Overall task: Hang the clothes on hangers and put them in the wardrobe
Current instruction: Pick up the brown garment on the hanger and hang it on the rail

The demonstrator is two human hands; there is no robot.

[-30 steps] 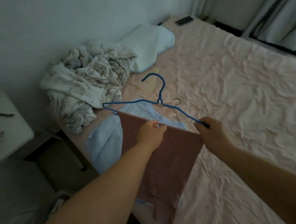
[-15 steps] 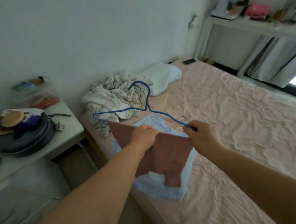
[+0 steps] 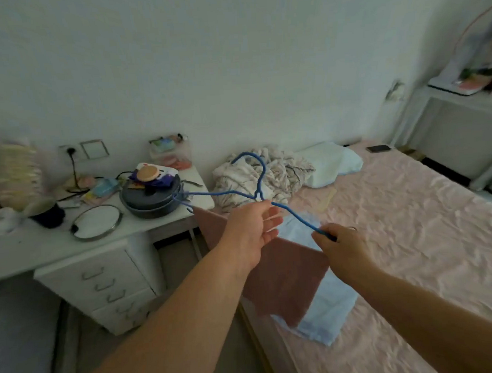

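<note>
A blue wire hanger is held up in front of me, its hook pointing up. A dusty-pink garment is draped over its lower bar and hangs down. My right hand grips the hanger's right end. My left hand sits under the hanger's neck with fingers spread apart, palm turned toward the right hand. A light blue garment lies on the pink bed below the hanger. No wardrobe is in sight.
A crumpled patterned blanket and a pale pillow lie at the bed's head. A white drawer table to the left holds a dark pan, a glass lid and clutter. A phone rests at the far bed edge.
My left hand has let go of the pink garment's top edge and opened near the hanger's neck. The hanger rose and my view swung up and left, revealing the table.
</note>
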